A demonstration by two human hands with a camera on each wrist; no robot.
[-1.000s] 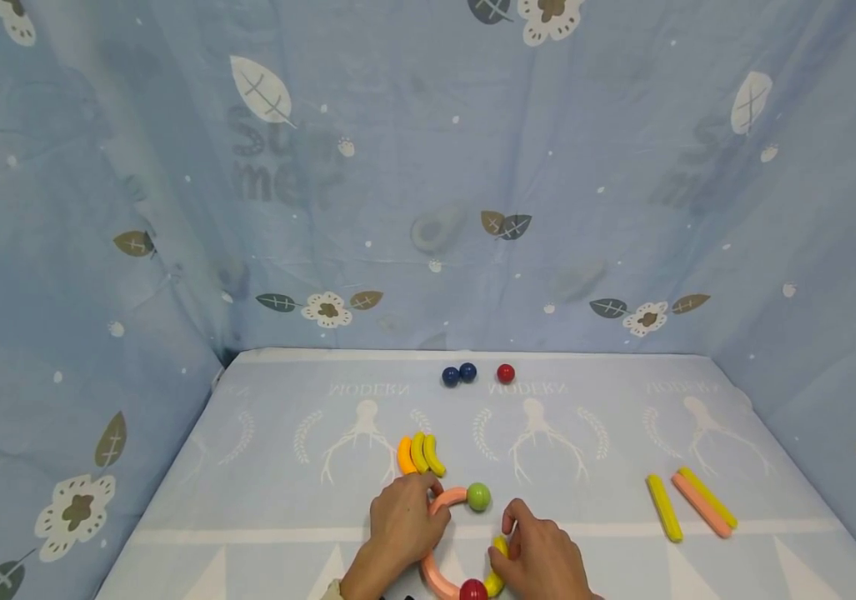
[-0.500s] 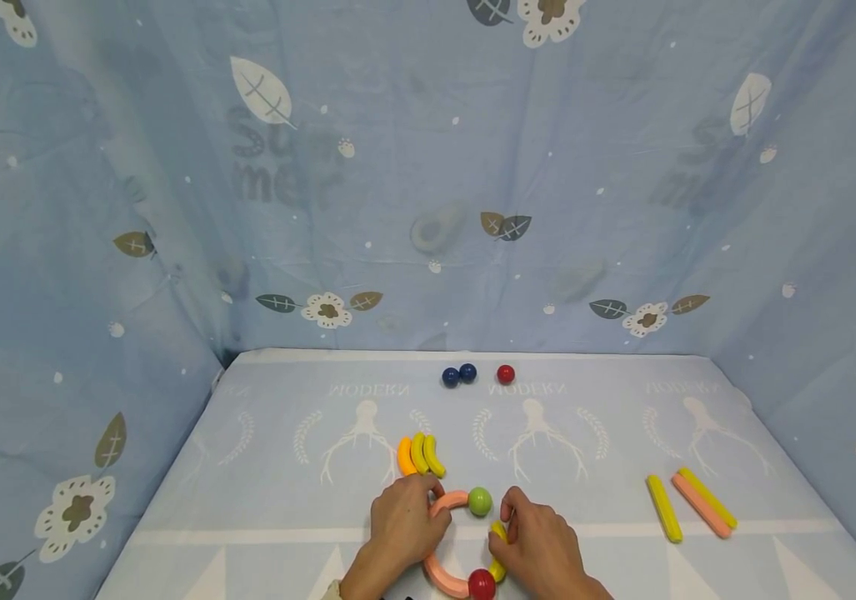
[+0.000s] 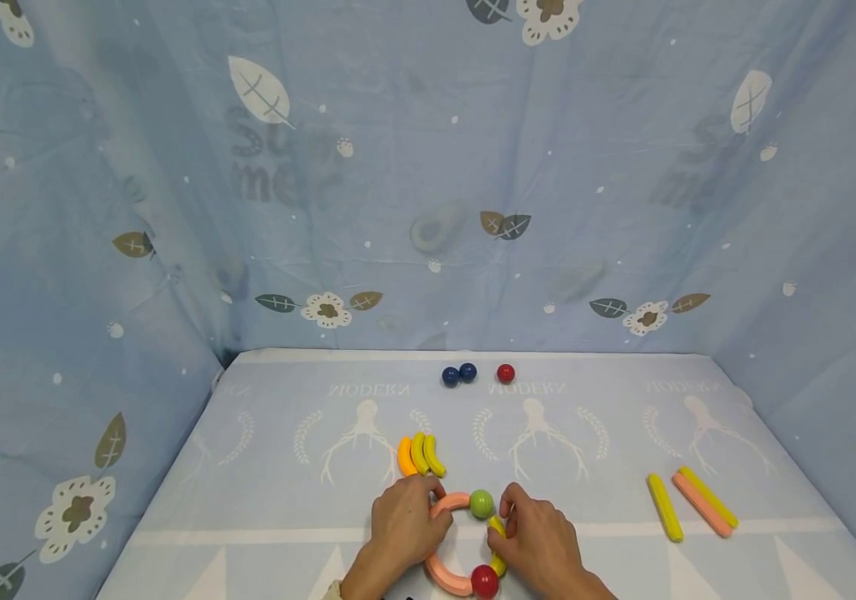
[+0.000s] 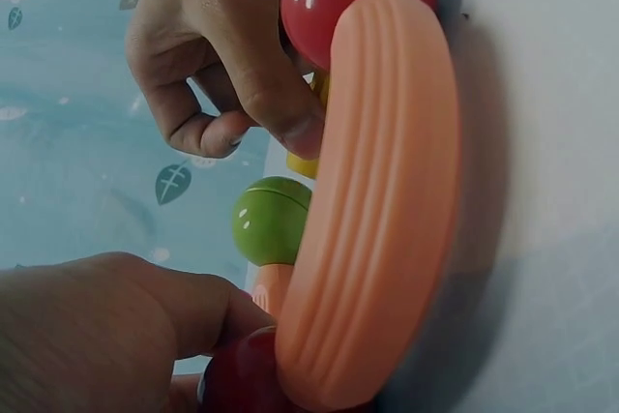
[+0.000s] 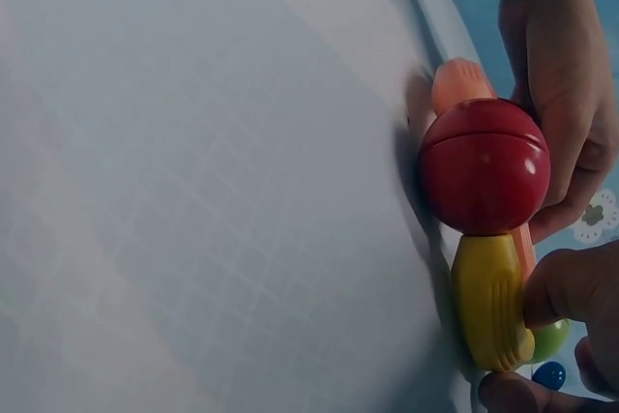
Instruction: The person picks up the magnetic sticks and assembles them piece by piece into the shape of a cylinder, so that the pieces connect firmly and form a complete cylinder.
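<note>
A ring of curved pieces and balls lies at the table's near edge. My left hand grips its left side, fingers on a dark red ball that the head view hides. Salmon arcs, an upper one and a lower one, run out from there. The upper arc ends at a green ball, the lower at a red ball. Between these two balls stands a yellow curved piece, pinched by thumb and fingers of my right hand. Its upper end is right at the green ball.
Beyond my left hand lie an orange curved piece and two yellow ones. Two dark blue balls and a red ball sit at the back. Yellow sticks and a salmon stick lie at right.
The yellow piece and near red ball have moved away from me, the ball also rightward. The gap between yellow piece and green ball has narrowed. My left hand has stayed nearly still.
</note>
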